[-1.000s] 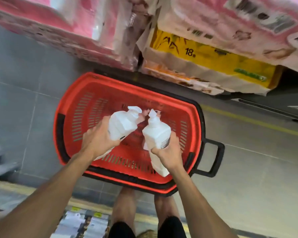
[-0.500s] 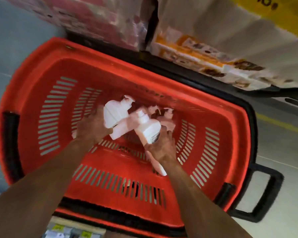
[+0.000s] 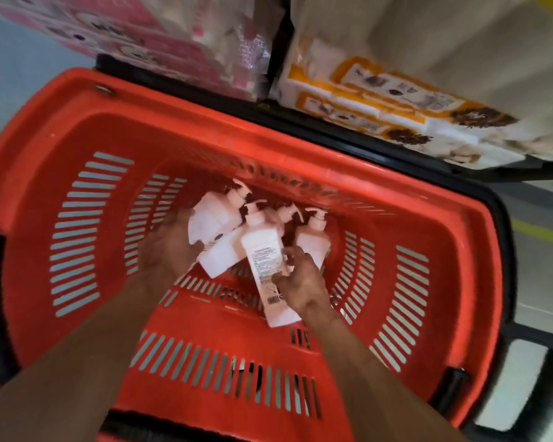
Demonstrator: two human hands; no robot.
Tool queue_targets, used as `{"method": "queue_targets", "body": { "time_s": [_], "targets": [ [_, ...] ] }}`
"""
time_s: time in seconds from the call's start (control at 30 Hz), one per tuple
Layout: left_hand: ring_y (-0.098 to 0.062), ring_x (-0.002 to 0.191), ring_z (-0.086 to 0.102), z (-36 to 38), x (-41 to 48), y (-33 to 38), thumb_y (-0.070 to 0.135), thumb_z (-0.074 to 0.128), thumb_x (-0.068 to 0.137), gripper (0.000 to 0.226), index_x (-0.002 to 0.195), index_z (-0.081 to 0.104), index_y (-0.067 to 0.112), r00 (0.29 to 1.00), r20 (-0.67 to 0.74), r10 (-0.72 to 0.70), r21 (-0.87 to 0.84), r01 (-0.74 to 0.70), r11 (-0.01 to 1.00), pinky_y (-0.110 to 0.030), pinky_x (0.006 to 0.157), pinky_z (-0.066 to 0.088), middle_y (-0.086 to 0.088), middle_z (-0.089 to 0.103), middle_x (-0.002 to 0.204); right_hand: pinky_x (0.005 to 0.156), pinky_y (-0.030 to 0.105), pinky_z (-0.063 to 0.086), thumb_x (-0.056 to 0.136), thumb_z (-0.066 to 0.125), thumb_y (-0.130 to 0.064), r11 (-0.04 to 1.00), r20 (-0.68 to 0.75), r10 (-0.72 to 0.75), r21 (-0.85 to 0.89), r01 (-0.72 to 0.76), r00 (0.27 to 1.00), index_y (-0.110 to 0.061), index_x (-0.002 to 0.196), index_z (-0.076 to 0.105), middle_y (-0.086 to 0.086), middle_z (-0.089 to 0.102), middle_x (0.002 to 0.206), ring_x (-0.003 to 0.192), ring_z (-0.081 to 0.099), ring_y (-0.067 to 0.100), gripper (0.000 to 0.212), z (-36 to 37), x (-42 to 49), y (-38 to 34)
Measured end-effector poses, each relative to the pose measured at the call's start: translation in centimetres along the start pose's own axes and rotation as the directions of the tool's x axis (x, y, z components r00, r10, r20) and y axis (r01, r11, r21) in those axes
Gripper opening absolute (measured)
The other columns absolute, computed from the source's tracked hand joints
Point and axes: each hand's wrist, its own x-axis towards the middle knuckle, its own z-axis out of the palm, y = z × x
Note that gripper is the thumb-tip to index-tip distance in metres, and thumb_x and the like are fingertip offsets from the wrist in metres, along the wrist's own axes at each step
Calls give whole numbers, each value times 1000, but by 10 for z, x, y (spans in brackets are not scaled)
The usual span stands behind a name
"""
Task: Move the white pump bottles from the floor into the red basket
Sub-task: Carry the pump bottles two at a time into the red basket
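Both hands are now lowering deeper into the basket (image 3: 300, 148); left hand (image 3: 170, 247) clasping a bottle (image 3: 211, 218) at 11 o'clock, right hand (image 3: 300, 279) gripping another bottle (image 3: 264, 266) centrally; releasing seems next

A grey tiled floor (image 3: 16, 68) carries the red basket (image 3: 205, 135), which fills most of the view. The floor shows bare at the far left, and again at the right edge, where a yellow line (image 3: 540, 231) crosses it. Just beyond the basket's far rim, packs of paper rolls sit stacked: pink-printed packs (image 3: 160, 36) on the left and orange-printed packs (image 3: 380, 100) on the right.
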Motion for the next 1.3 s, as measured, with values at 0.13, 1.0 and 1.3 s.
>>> {"method": "queue_targets", "body": {
  "time_s": [0.13,1.0,1.3],
  "targets": [
    [-27,112,62,-45,-33,10,30,66,89,38,125,54,31,996,76,40,25,-42,999,-37,89,49,2,66,119,92,33,52,91,71,-26,998,54,-15,-54,18,998,-24,135,55,5,62,127,115,63,26,47,-32,-42,-1],
    [-23,125,51,-423,-384,248,51,51,94,51,140,44,30,772,-89,630,466,-527,711,-39,97,43,4,53,135,92,45,49,93,62,-34,816,-222,-411,-522,248,884,-17,135,52,14,59,133,123,56,37,46,-360,-471,-155],
    [-24,118,59,-454,-476,296,52,59,87,47,128,54,29,570,-48,820,446,-723,528,-41,90,52,3,62,124,89,44,52,89,66,-56,949,-455,-250,-290,124,855,-25,111,60,6,67,124,117,63,32,39,-380,-612,-124]
  ]
}}
